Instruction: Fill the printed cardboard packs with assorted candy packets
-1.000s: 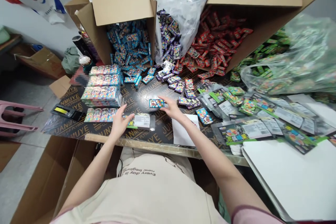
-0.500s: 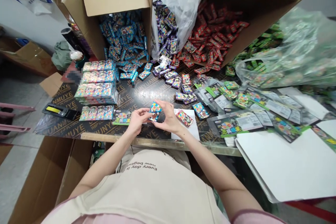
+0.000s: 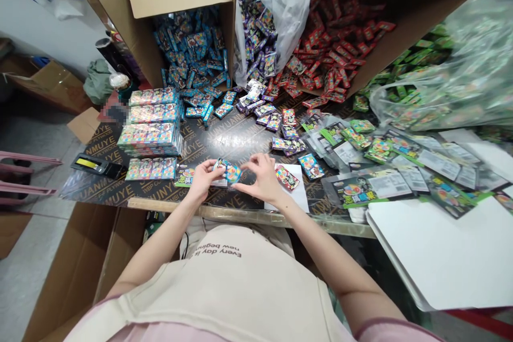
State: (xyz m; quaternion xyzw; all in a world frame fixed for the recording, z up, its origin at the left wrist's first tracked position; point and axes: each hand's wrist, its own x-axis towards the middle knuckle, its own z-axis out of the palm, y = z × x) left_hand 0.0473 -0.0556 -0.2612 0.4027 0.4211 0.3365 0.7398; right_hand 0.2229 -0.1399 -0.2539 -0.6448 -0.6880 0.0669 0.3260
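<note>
Near the front edge of the dark printed plywood counter (image 3: 224, 141), the left hand (image 3: 202, 177) and right hand (image 3: 262, 179) both pinch a small glossy blue plastic packet (image 3: 229, 170) (perhaps two, stacked). The fingertip grip looks slight, so a slip could drop it over that edge.

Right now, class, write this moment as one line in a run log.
left hand: holds blue packet | right hand: pinches same packet | beside: red packet on white sheet | place: above dark table
</note>
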